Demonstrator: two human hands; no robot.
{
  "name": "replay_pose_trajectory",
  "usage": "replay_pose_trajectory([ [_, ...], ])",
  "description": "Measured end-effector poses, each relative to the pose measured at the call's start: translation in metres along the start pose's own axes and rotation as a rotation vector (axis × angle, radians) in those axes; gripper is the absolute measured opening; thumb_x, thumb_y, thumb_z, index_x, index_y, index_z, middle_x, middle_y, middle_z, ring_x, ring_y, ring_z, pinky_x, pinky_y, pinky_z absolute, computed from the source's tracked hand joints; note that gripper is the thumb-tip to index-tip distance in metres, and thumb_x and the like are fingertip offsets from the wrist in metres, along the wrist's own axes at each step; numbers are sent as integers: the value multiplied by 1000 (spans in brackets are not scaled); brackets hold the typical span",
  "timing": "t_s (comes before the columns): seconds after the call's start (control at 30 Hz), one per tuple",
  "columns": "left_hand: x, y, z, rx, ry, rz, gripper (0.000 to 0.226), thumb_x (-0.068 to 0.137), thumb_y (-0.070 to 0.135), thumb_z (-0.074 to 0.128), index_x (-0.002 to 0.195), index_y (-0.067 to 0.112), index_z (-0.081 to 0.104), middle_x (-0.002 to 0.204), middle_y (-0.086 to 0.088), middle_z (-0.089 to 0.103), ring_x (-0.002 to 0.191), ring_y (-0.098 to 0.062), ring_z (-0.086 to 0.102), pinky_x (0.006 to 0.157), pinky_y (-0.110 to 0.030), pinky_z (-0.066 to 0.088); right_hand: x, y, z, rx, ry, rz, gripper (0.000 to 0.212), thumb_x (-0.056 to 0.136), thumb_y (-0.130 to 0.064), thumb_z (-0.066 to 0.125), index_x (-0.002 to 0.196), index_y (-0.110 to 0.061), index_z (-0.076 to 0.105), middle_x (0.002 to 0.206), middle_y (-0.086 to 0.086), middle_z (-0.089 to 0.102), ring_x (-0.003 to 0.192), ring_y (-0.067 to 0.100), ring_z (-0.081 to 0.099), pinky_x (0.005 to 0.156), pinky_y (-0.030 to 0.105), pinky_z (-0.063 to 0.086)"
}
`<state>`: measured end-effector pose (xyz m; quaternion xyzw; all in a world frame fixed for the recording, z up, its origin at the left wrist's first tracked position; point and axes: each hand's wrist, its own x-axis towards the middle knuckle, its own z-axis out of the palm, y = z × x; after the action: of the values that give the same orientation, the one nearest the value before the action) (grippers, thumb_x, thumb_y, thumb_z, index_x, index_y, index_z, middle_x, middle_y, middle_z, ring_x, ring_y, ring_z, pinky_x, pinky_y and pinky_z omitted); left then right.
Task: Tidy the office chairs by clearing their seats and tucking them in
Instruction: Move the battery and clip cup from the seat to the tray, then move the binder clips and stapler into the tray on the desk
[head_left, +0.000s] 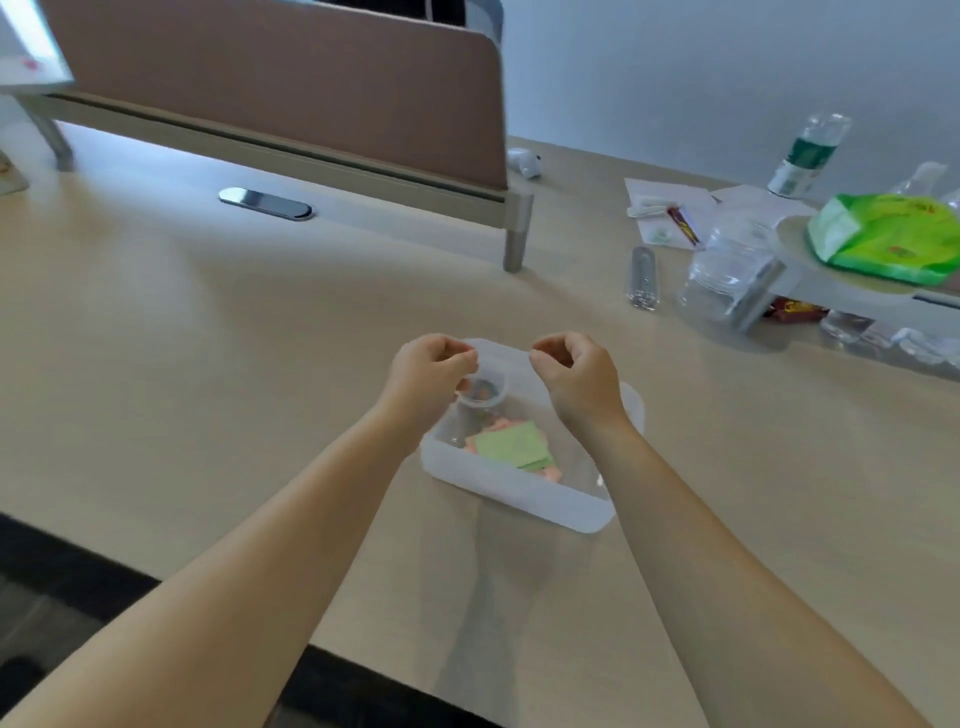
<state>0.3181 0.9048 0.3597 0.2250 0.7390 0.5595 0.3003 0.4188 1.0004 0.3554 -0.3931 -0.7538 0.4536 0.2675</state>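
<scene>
We see left hand (431, 371) and right hand (576, 371) curled over far end of translucent bin (511, 493) on desk (208, 338); fingers pinched, apparently on nothing (blur hampers). Small cup (483, 391), coloured notes (511, 444) inside bin. No chairs in view.
</scene>
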Motion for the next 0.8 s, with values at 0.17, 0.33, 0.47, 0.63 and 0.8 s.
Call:
replay_pose_trajectory([
  [0.17,-46,-2,-104,-23,202,23,24,89,9,48,68,20,52,71,3,55,61,-9,51,56,-19,38,-25,-68,76,65,-181,-135,17,87,-11,54,99,-1,61,69,-10,50,80,17,50,64,21,39],
  [0.33,-120,-23,-219,-46,429,11,16,90,14,48,76,17,54,77,4,57,68,-9,53,64,-21,42,-88,-131,158,86,-390,-228,18,87,-13,53,98,-2,62,69,-8,51,80,18,51,64,23,40],
  [0.47,-194,-52,-303,-64,589,-10,22,91,14,47,72,22,54,77,5,57,69,-9,53,63,-21,42,-162,-169,223,105,-534,-260,14,87,-13,54,96,-5,61,69,-7,51,80,19,51,68,25,40],
  [0.63,-292,-103,-402,-90,741,-63,24,91,15,47,69,24,52,75,5,57,67,-9,52,60,-22,40,-271,-202,304,105,-707,-277,15,87,-15,53,98,-7,60,80,0,55,81,17,50,67,25,40],
  [0.8,-385,-151,-489,-132,922,-150,24,89,12,48,67,20,52,74,0,58,62,-10,50,61,-22,40,-369,-229,387,62,-875,-280,6,87,-18,54,92,-15,57,88,0,57,82,16,52,74,28,42],
])
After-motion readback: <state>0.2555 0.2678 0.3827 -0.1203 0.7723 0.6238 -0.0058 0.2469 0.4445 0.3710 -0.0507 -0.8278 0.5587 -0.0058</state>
